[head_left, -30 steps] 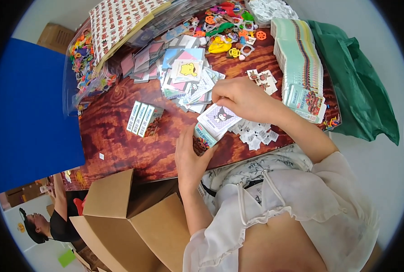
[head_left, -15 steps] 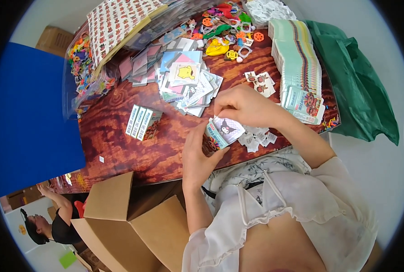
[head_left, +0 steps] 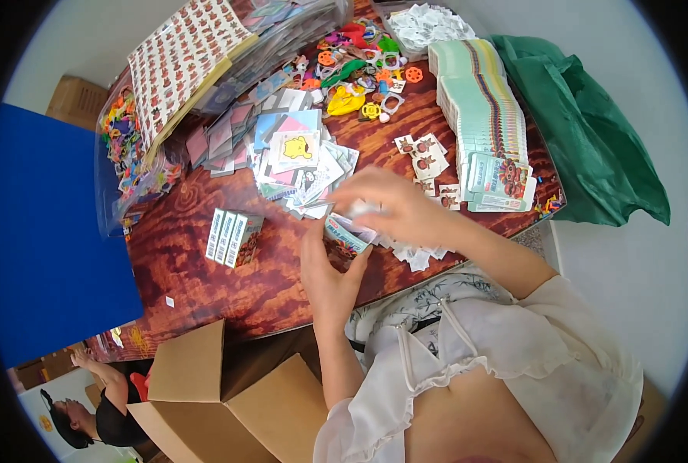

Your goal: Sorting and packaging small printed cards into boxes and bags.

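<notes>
A small, colourful printed carton (head_left: 345, 240) is gripped by my left hand (head_left: 328, 270), thumb on its near side and fingers along the far left. Over its upper end hovers my right hand (head_left: 394, 202), its fingers smeared by motion. Something whitish shows under those fingers, too blurred to name. Just beyond lies a loose pile of square picture cards (head_left: 294, 149), a yellow cartoon figure on the top one. Small white packets (head_left: 412, 256) lie beside the carton, partly behind my right forearm. Three closed cartons (head_left: 233, 238) stand together to the left.
A long row of flattened cartons (head_left: 483, 108) runs along the right, by a green plastic bag (head_left: 583, 139). Colourful small toys (head_left: 352, 73), a tub of white packets (head_left: 429, 29) and sticker sheets (head_left: 186, 65) are farther back. An open cardboard box (head_left: 186, 363) stands below the table's front edge.
The view has shifted slightly. My right hand has moved from pinching at the carton's mouth to a fast, blurred motion over it. The card with the black cartoon figure no longer shows clearly.
</notes>
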A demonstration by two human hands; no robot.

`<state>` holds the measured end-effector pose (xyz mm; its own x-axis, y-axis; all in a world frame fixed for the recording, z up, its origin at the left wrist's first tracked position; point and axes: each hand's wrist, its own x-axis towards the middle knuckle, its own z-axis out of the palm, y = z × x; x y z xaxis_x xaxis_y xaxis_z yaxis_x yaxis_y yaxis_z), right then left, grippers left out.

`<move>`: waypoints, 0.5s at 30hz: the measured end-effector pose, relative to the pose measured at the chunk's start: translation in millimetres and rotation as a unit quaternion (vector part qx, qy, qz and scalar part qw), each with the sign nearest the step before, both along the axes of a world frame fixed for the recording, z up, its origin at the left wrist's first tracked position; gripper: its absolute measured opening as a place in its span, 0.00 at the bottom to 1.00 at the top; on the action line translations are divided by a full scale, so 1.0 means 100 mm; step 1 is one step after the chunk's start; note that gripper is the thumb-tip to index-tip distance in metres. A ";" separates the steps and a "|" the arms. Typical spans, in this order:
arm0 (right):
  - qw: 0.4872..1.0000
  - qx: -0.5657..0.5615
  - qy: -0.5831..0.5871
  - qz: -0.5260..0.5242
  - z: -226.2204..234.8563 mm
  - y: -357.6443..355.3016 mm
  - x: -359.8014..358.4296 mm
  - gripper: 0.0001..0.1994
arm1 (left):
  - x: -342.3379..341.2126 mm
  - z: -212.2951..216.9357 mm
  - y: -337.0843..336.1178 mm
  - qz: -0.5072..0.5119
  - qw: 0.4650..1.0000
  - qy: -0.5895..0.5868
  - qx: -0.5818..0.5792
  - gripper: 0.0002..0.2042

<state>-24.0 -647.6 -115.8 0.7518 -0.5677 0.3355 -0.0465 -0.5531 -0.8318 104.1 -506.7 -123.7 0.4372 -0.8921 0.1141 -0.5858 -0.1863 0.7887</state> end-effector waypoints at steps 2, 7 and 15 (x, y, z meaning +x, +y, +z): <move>0.983 0.171 -0.040 -0.059 -0.11 -0.31 -0.06 0.13 | 0.02 -0.01 0.03 0.014 1.000 0.015 0.006 0.34; 0.955 -0.063 0.146 -0.249 -0.48 -1.00 -0.08 0.08 | -0.02 0.02 -0.06 0.014 0.996 0.086 0.020 0.33; 0.952 -0.062 0.131 -0.271 -0.62 -1.12 -0.20 0.09 | 0.02 -0.02 -0.09 -0.008 0.998 0.056 0.027 0.33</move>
<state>-43.6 -759.1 -177.9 0.4273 -0.8637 0.2672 -0.5488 -0.4827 -0.6825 106.1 -516.1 -125.5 0.4306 -0.9024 0.0160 -0.4977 -0.2227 0.8383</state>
